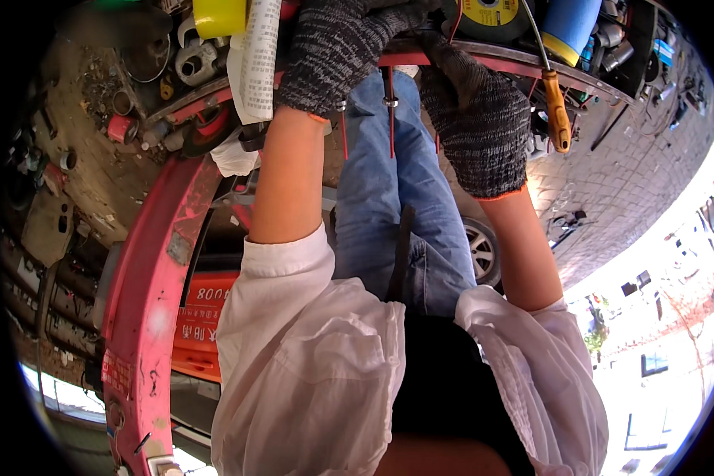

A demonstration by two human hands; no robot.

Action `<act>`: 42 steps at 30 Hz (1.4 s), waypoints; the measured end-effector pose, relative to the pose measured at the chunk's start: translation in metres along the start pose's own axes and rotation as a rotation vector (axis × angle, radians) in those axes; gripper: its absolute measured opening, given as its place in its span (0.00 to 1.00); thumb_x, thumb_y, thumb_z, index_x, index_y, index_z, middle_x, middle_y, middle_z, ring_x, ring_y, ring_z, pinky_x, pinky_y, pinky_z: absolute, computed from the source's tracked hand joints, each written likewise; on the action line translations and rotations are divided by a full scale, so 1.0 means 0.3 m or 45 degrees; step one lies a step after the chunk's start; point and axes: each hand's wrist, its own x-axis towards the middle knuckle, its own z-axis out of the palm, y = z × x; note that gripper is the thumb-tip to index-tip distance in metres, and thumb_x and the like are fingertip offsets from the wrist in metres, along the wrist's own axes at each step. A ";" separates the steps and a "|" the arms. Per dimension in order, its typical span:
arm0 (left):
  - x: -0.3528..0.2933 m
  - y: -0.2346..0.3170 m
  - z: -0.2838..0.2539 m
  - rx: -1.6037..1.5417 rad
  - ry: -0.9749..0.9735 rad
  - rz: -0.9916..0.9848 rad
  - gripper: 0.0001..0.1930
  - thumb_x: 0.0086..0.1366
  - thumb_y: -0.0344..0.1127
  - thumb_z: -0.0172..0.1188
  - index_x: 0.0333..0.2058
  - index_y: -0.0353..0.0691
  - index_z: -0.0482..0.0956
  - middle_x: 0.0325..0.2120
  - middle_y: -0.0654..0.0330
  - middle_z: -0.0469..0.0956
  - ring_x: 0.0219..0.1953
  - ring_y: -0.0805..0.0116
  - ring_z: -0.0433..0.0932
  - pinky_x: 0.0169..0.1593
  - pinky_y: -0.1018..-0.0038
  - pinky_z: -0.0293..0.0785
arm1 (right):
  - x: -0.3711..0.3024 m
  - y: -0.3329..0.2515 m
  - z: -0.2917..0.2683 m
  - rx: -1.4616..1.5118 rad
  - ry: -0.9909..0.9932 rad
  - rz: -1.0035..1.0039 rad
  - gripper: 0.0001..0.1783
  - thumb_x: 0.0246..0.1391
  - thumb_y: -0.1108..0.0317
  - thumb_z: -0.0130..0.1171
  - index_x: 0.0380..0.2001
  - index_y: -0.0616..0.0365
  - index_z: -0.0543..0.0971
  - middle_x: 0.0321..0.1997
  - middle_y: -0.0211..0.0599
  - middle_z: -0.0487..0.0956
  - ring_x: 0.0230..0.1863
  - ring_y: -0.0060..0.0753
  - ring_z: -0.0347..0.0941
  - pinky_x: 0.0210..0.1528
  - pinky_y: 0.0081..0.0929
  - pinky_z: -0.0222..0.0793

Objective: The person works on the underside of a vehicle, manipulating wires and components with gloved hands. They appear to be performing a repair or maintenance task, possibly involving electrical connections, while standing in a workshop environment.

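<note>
Both my hands wear dark grey knitted gloves with orange cuffs, over the red metal rim (500, 62) of a parts-filled bench or tray. At its near side my left hand (337, 55) reaches in, its thumb stretched rightward; the fingertips run past the top edge. My right hand (480, 119) is to the right and a little nearer, fingers curled by the rim. Both look closed, but anything between their fingers is hidden. Below the rim hang thin red rods, one with a metal collar (390, 101). A screwdriver-like tool with an orange handle (558, 115) hangs right of my right hand.
Beyond the rim are a yellow-labelled disc (490, 14), a blue cylinder (570, 30) and a yellow container (219, 17). Printed paper (255, 71) hangs beside my left wrist. A worn red beam (147, 301) runs along the left, near an orange sign (198, 317). Metal parts crowd the far left.
</note>
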 end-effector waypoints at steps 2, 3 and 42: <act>0.004 0.005 -0.002 -0.032 -0.009 -0.032 0.12 0.64 0.23 0.66 0.46 0.32 0.87 0.42 0.54 0.85 0.44 0.64 0.84 0.51 0.70 0.81 | 0.005 0.006 -0.002 0.008 0.020 -0.010 0.21 0.60 0.65 0.61 0.57 0.48 0.82 0.28 0.45 0.82 0.29 0.47 0.81 0.35 0.42 0.76; 0.004 0.006 -0.004 -0.048 -0.009 -0.048 0.11 0.64 0.23 0.66 0.46 0.32 0.87 0.42 0.54 0.85 0.44 0.64 0.84 0.51 0.70 0.81 | 0.010 0.006 -0.004 -0.006 -0.003 -0.005 0.21 0.60 0.64 0.61 0.57 0.48 0.82 0.29 0.45 0.83 0.30 0.47 0.82 0.36 0.41 0.76; 0.002 -0.015 0.005 0.062 0.081 -0.055 0.11 0.64 0.22 0.66 0.45 0.31 0.86 0.41 0.53 0.85 0.42 0.64 0.85 0.47 0.71 0.83 | 0.030 0.013 -0.035 -0.312 -0.216 -0.064 0.20 0.64 0.61 0.62 0.58 0.47 0.82 0.45 0.47 0.86 0.43 0.47 0.85 0.45 0.36 0.80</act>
